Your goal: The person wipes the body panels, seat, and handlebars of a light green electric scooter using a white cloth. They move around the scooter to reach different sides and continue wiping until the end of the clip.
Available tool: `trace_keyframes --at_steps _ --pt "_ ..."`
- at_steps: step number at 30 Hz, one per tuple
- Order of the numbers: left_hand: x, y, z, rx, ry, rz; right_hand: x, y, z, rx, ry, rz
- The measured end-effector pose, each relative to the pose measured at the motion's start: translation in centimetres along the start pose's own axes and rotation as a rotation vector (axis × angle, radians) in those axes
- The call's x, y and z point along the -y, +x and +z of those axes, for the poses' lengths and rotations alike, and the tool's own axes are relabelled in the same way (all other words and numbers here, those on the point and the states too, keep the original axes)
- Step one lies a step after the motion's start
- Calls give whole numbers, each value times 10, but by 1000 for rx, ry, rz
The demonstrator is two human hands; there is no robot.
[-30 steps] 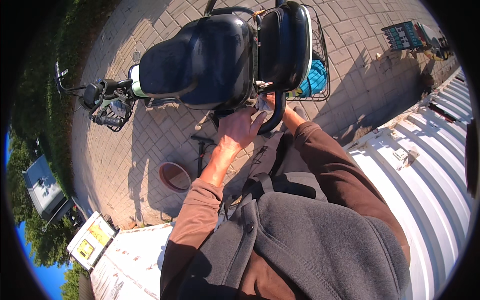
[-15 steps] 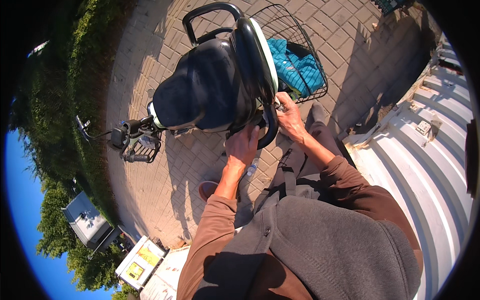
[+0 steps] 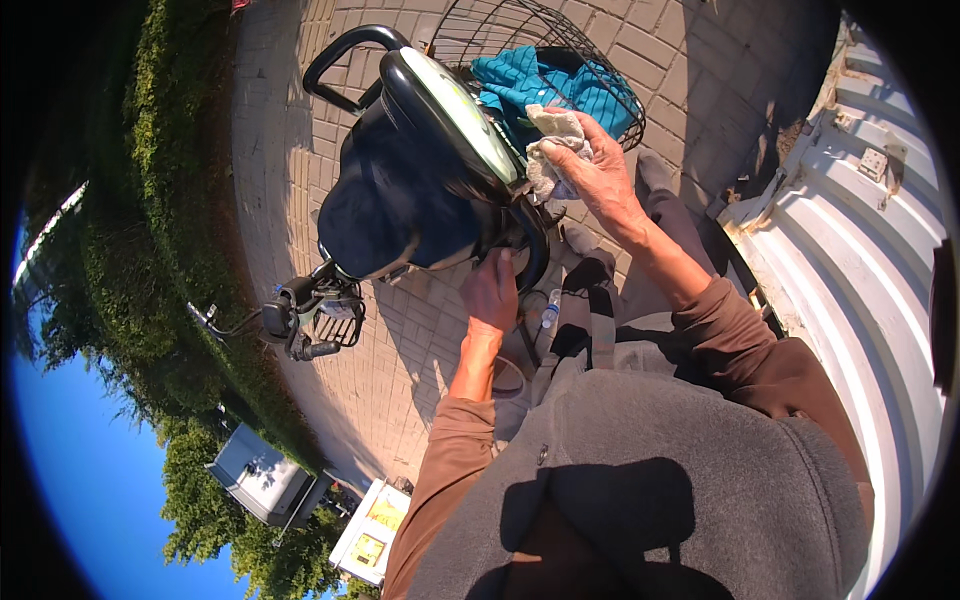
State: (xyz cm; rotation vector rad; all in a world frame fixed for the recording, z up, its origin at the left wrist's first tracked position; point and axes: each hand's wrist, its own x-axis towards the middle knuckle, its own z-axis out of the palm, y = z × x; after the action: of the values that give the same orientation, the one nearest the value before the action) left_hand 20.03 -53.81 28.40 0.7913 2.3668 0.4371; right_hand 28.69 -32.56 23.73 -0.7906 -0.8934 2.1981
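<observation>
In my right hand (image 3: pixel 605 188) is a crumpled off-white rag (image 3: pixel 543 178), pinched between thumb and fingers. It is raised near the rear of an electric scooter, beside the pale panel (image 3: pixel 462 108). My left hand (image 3: pixel 490 298) is curled at the edge of the black scooter seat (image 3: pixel 405 205), just inside the black grab bar (image 3: pixel 537 245). Its thumb points up, but the fingertips and whatever they grip are hidden under the seat. A wire basket (image 3: pixel 641 118) at the scooter's back holds a teal cloth (image 3: pixel 512 82).
The scooter's handlebars (image 3: pixel 320 350) lie to the left, near a green hedge (image 3: pixel 165 150). A white corrugated metal wall (image 3: pixel 810 265) runs along my right. Brick paving (image 3: pixel 405 350) lies underfoot, with a clear plastic bottle (image 3: pixel 550 308) near my legs.
My right hand has come away from the grab bar and up, and the rag now shows in it. My left hand stays at the seat's edge. The whole view has shifted.
</observation>
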Motion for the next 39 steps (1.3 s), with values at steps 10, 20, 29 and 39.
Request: trace_keyframes --at_steps 10,20,29,39 --pt "19 3 -2 71 -22 317 -128 -100 -44 1 -505 159" --pt "29 5 -15 372 47 289 -190 -113 -78 -446 -297 25" --pt "22 -5 -15 288 146 213 -205 -42 -71 -12 -620 -156" --pt "26 -12 -14 190 63 203 -197 -103 -140 -235 -445 448"
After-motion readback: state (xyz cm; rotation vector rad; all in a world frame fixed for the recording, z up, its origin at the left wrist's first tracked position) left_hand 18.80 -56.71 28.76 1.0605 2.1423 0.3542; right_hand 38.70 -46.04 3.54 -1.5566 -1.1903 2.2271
